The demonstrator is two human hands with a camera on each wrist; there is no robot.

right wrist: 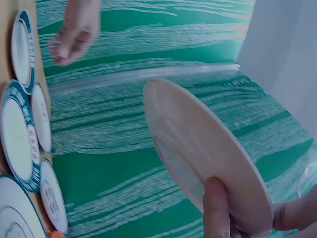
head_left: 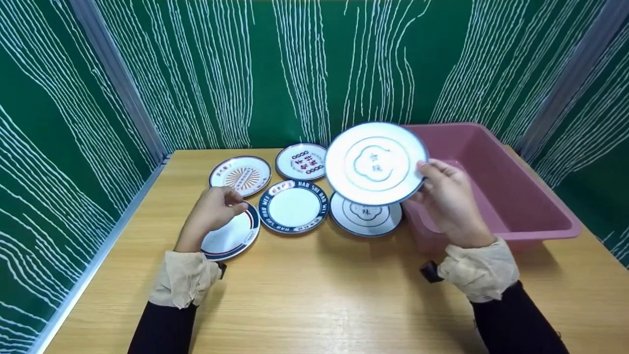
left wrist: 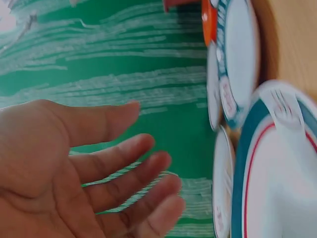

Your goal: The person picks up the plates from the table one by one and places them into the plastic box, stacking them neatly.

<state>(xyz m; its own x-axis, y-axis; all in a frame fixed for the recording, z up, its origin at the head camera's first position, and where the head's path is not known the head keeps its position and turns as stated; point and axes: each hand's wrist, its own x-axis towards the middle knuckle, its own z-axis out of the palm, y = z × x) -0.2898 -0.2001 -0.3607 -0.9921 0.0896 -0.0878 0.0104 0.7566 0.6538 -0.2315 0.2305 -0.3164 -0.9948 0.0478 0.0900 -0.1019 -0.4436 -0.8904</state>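
Observation:
My right hand (head_left: 454,206) pinches the rim of a white plate (head_left: 344,167) with a thin blue edge and a flower-shaped outline, raised above the table. Its pale underside shows in the right wrist view. Below it lies a similar plate (head_left: 366,223), partly covered. My left hand (head_left: 211,214) hovers over a blue-rimmed plate (head_left: 228,238) with a red line, fingers loosely bent and holding nothing. Beside that lies a plate with a dark lettered rim (head_left: 295,209). Behind are a sunburst plate (head_left: 243,174) and a plate with red characters (head_left: 297,162).
A pink plastic basin (head_left: 540,196) stands on the right of the wooden table (head_left: 314,295). Green walls with white streaks (head_left: 295,73) enclose the back and sides. An orange object (left wrist: 209,22) shows partly beside the plates in the left wrist view; its kind is unclear.

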